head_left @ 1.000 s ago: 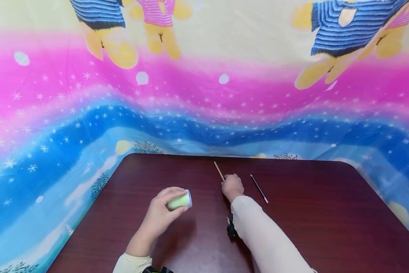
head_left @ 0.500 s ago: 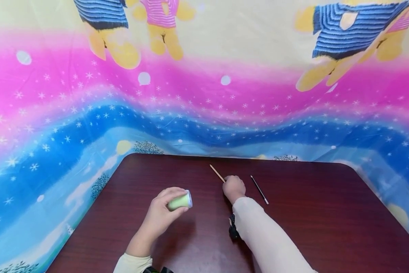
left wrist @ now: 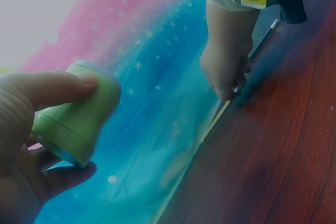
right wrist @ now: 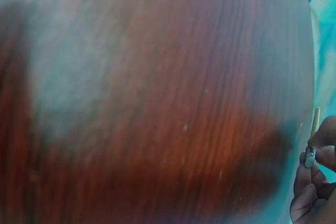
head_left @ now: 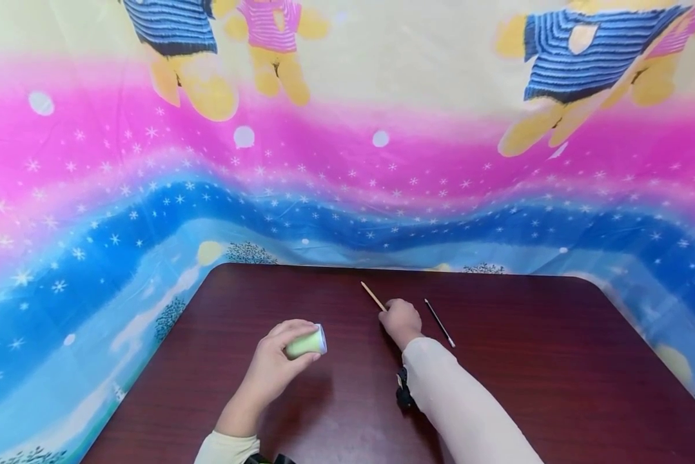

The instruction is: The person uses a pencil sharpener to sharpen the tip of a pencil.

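Observation:
In the head view my left hand (head_left: 272,367) grips a small light-green flared cylinder (head_left: 303,344) above the table, its whitish end facing right. The left wrist view shows this cylinder (left wrist: 79,111) between thumb and fingers, narrower at its waist and with a seam around it. My right hand (head_left: 401,320) pinches a tan wooden pencil (head_left: 373,296) near its rear end; the pointed end leads away to the far left. At the fingertips in the right wrist view shows the pencil's pale, metallic-looking end (right wrist: 310,158). A black pencil (head_left: 439,322) with a white end lies right of that hand.
The dark red-brown wooden table (head_left: 527,374) has rounded far corners. Behind it hangs a colourful cloth (head_left: 347,161) with bears and snowflakes, reaching down to the table's far edge. A black wrist device (head_left: 403,390) is worn at the right sleeve.
My right hand has shifted slightly right and nearer with the tan pencil, whose tip swung left, then a little back right. The left hand and green cylinder stay put.

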`<action>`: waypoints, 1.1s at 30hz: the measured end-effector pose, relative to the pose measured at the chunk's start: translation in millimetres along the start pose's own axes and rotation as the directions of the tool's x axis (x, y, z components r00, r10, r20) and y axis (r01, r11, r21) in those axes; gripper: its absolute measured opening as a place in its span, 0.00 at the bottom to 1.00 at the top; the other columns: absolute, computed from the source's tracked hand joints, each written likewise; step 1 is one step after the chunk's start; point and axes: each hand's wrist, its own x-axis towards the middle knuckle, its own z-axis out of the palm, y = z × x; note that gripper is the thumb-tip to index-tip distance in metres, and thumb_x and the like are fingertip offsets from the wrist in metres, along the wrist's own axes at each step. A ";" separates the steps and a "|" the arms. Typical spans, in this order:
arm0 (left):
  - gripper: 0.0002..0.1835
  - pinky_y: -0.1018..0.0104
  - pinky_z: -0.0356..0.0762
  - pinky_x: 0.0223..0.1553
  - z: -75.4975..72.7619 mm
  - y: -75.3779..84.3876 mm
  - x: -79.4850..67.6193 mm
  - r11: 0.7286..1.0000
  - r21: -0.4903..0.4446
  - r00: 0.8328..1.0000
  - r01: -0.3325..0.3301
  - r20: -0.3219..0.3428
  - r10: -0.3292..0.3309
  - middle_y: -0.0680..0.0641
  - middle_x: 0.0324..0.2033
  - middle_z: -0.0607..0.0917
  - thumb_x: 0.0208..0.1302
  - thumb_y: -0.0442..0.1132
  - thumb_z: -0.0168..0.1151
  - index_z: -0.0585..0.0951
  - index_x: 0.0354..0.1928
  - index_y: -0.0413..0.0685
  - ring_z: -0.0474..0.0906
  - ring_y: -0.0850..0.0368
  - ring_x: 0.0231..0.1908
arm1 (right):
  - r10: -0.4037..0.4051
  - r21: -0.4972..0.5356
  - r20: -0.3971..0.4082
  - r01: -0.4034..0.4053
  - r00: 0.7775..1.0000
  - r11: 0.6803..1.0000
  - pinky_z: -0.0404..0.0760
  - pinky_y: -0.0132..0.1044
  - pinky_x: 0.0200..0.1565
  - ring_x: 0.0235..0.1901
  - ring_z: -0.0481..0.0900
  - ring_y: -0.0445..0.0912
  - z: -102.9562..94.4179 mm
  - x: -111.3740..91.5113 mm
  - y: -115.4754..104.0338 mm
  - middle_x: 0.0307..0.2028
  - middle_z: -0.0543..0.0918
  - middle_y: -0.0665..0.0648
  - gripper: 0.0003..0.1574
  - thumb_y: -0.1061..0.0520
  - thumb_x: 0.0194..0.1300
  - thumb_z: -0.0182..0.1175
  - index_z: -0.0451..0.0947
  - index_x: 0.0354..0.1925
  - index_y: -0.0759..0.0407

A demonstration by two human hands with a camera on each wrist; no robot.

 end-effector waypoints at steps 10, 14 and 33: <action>0.23 0.65 0.78 0.43 1.6 0.9 2.6 1.000 0.009 1.000 -0.012 0.025 0.011 0.51 0.46 0.83 0.45 0.28 0.76 0.86 0.47 0.47 0.77 0.53 0.48 | -0.053 0.058 -0.036 0.055 0.998 0.997 0.79 0.45 0.37 0.30 0.79 0.47 -13.6 -12.6 6.8 0.38 0.86 0.55 0.15 0.55 0.62 0.61 0.84 0.46 0.59; 0.22 0.65 0.78 0.43 3.7 2.5 2.3 1.000 0.006 0.999 0.001 0.038 -0.002 0.52 0.47 0.83 0.45 0.28 0.75 0.86 0.47 0.47 0.77 0.53 0.48 | -0.085 0.067 -0.057 0.089 0.995 0.994 0.79 0.45 0.39 0.30 0.79 0.47 -20.3 -20.9 8.7 0.39 0.86 0.56 0.16 0.55 0.62 0.62 0.84 0.47 0.59; 0.23 0.65 0.77 0.45 16.1 11.1 0.0 1.000 0.001 0.998 0.003 0.067 -0.003 0.52 0.47 0.84 0.45 0.28 0.76 0.86 0.47 0.48 0.77 0.52 0.50 | -0.222 0.169 -0.143 0.245 0.965 0.955 0.77 0.40 0.35 0.31 0.77 0.46 -58.8 -75.3 39.5 0.37 0.85 0.57 0.12 0.60 0.63 0.61 0.84 0.44 0.62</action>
